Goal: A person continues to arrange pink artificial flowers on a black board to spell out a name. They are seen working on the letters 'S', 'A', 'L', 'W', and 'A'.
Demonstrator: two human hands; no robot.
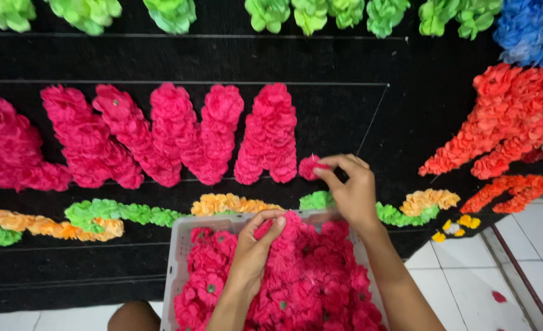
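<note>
A black board (339, 104) lies flat, set with rows of pink paper flowers (179, 132) forming large shapes. My right hand (351, 187) pinches one pink paper flower (309, 167) and presses it onto the board just right of the last pink shape (270, 132). My left hand (256, 248) reaches into a white crate (176, 245) heaped with loose pink paper flowers (320, 276), its fingers curled around a clump of them.
Green paper flowers (311, 13) line the board's far edge, a blue cluster (532, 27) fills the top right corner, and orange-red ones (516, 116) spread at right. Orange and green flowers (118, 214) run along the near side. White floor tiles (523, 257) lie to the right.
</note>
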